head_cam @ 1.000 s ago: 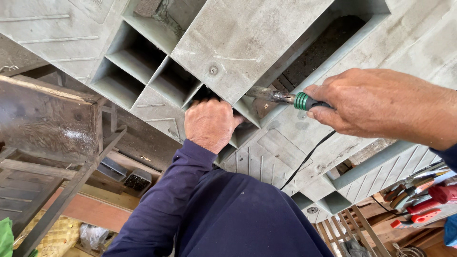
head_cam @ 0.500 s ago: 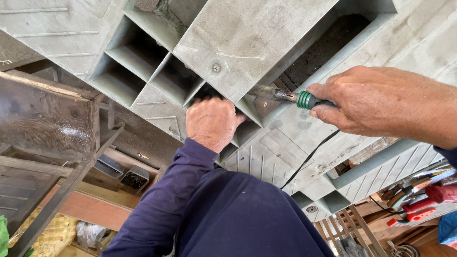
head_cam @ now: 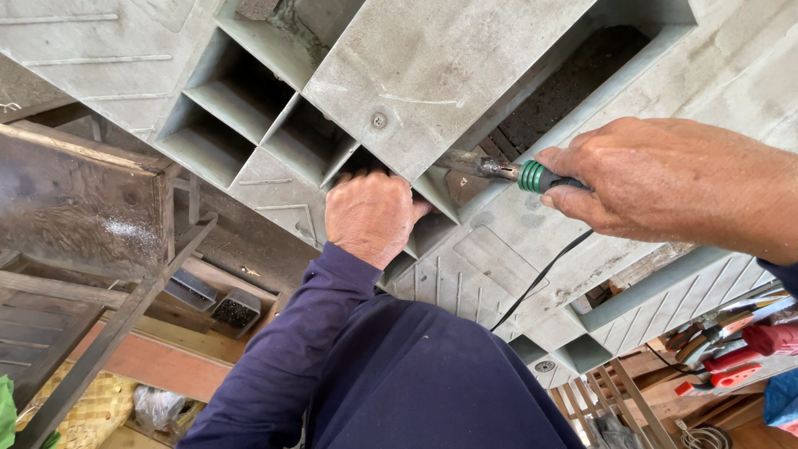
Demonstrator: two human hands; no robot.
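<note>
Single head-worn camera looking steeply down past the wearer's chest, sitting close over the grey plastic panel, both hands filling mid-frame, wooden frame showing at left edge, no second view overlapping.

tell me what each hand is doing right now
Left hand: curled over the edge of a cell in the grey ribbed plastic panel.
Right hand: closed on the green-collared corded tool.
</note>
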